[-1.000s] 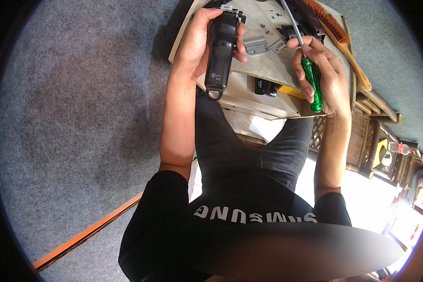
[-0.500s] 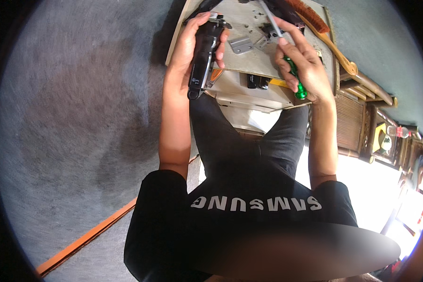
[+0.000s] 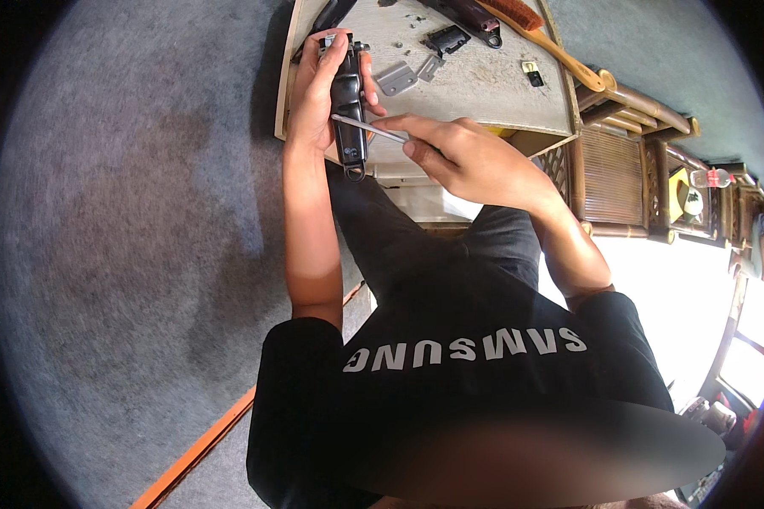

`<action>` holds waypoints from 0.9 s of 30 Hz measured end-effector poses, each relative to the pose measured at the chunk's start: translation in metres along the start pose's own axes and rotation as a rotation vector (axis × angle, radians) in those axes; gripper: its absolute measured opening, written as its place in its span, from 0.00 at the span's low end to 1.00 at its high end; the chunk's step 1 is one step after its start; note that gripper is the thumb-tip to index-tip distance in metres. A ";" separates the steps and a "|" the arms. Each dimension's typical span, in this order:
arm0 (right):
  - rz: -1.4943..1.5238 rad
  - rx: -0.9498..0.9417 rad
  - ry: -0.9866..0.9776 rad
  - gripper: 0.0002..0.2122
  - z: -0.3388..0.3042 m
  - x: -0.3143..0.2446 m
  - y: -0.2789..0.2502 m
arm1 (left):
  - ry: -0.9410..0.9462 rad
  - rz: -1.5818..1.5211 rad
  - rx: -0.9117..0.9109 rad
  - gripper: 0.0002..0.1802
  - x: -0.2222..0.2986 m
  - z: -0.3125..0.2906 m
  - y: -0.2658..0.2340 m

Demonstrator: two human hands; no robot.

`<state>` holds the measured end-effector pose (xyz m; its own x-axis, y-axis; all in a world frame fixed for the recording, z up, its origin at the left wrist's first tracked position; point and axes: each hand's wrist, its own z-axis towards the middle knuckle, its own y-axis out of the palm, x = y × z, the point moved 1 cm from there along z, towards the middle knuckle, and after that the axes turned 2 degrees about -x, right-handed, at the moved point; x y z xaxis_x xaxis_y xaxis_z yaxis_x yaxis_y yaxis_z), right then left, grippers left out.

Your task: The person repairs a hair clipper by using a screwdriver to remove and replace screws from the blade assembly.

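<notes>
My left hand (image 3: 318, 97) is wrapped round a black hair clipper (image 3: 349, 114), held upright over the near left edge of the table. My right hand (image 3: 458, 157) grips a screwdriver (image 3: 373, 129) whose handle is hidden in the palm. The shaft points left, and its tip lies at the clipper's side; I cannot tell whether it touches. Beyond the clipper, a silver clipper blade (image 3: 396, 79) and a smaller slotted metal plate (image 3: 431, 68) lie on the tabletop beside a black part (image 3: 447, 39).
A wooden-handled brush (image 3: 560, 55) lies along the table's (image 3: 492, 97) right side. Near it are a dark clipper-like body (image 3: 471, 19) and a small black-and-yellow piece (image 3: 532, 73). Tiny loose parts lie at the back. Bamboo furniture (image 3: 615, 174) stands to the right, a bottle (image 3: 711, 178) on it.
The screwdriver in my right hand has swung from pointing away over the table to pointing left at the clipper. My right hand has moved left and nearer. The view has shifted slightly.
</notes>
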<state>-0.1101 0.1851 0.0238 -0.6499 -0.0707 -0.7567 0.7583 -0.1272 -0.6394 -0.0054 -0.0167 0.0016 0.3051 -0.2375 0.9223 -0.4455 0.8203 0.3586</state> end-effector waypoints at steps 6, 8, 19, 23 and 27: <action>0.035 -0.030 -0.046 0.16 0.006 -0.004 0.012 | 0.000 -0.007 0.028 0.22 0.001 -0.002 -0.001; 0.100 -0.049 0.006 0.14 0.007 -0.019 0.010 | 0.001 0.008 0.031 0.20 0.001 -0.003 0.000; 0.256 0.048 -0.001 0.14 0.021 -0.013 0.036 | -0.004 -0.213 -0.027 0.30 -0.003 -0.001 -0.008; 0.294 0.016 -0.059 0.15 0.021 -0.002 0.028 | -0.074 -0.230 0.007 0.26 -0.005 0.002 -0.013; 0.575 -0.166 0.186 0.16 0.013 -0.003 -0.013 | -0.070 -0.143 0.091 0.22 0.001 -0.001 -0.006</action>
<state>-0.1185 0.1739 0.0358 -0.1272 0.0926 -0.9875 0.9916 0.0361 -0.1243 -0.0012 -0.0213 -0.0003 0.3127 -0.3871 0.8674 -0.4772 0.7255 0.4959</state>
